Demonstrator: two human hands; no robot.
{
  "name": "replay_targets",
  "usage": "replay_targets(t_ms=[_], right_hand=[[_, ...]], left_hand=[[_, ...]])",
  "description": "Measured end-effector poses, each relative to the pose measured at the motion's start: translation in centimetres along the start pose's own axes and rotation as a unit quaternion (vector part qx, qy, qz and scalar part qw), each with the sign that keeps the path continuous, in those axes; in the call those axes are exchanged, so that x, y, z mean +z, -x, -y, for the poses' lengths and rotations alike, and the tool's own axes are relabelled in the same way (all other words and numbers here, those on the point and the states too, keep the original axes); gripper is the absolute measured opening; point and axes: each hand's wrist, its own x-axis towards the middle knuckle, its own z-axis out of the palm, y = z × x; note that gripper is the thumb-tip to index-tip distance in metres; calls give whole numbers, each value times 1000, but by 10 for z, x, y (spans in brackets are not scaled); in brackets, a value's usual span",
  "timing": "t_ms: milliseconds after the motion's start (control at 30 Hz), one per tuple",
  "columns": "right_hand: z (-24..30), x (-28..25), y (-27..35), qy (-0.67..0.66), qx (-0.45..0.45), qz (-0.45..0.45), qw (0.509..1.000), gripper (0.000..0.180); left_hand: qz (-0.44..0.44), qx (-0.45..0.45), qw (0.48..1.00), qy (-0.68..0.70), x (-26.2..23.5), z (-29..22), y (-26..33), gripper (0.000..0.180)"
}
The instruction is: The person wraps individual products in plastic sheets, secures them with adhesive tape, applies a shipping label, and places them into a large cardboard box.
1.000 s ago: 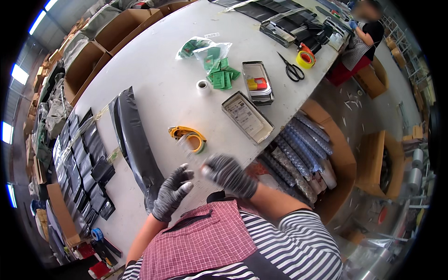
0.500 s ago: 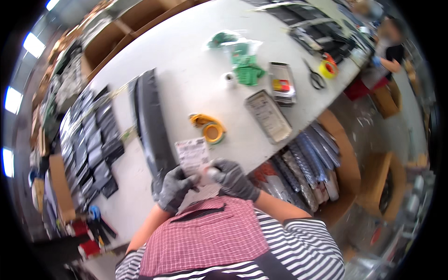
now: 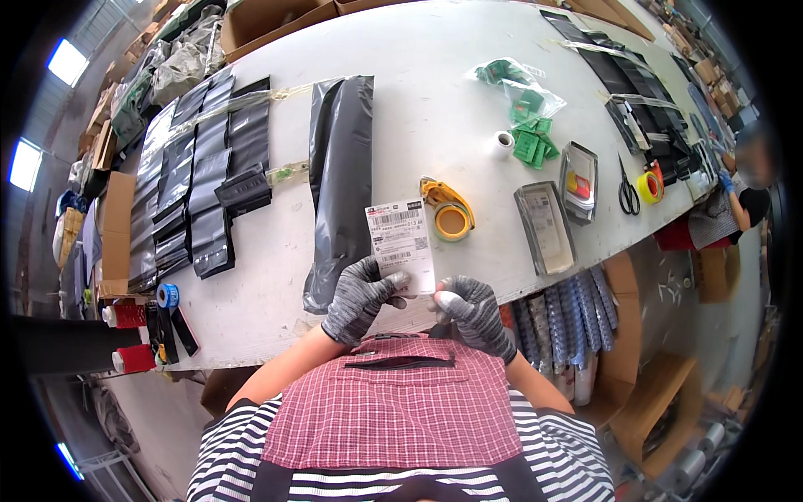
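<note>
A white shipping label (image 3: 403, 238) with black print and barcodes is held up over the near edge of the white table. My left hand (image 3: 364, 299), in a grey knit glove, pinches its lower left part between thumb and fingers. At the label's lower right corner, the closed fingertips of my gloved right hand (image 3: 473, 311) grip the edge. Just left of the label lies a long black plastic-wrapped package (image 3: 341, 180). A yellow tape dispenser (image 3: 450, 211) rests beyond my right hand.
Black packages (image 3: 201, 180) lie in rows at left. Two trays (image 3: 544, 230), scissors (image 3: 628, 194), green packets (image 3: 532, 142) and a white roll (image 3: 501, 145) sit at right. A box of wrapped rolls (image 3: 565, 314) stands below the table's right edge. Another person (image 3: 736, 201) is at far right.
My view has swung left and sharpened, so the table things sit further right. Both hands still hold the label, and the right hand has moved slightly away from the left.
</note>
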Motion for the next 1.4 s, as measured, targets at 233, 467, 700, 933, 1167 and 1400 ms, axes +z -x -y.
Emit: replay_targets(t_ms=[233,467,700,933,1167,1400], right_hand=[[5,5,-1,40,-9,-17,999,19],[9,10,-2,31,-1,-30,999,18],[10,18,-8,36,5,-53,998,15],[0,30,-20,112,-61,-55,990,13],[-2,37,-34,388,-245,-40,888,10],[-2,-6,-30,447,-277,-117,843,11]], left_hand=[[1,-11,1000,5,-3,-3,-1,26],[1,-17,1000,-1,-8,-4,-4,28],[-189,251,900,-301,-6,14,-22,45],[142,51,982,-114,-18,6,-13,24],[128,-35,985,-108,-34,-7,-16,32],[67,-52,996,-13,-82,-31,-39,14]])
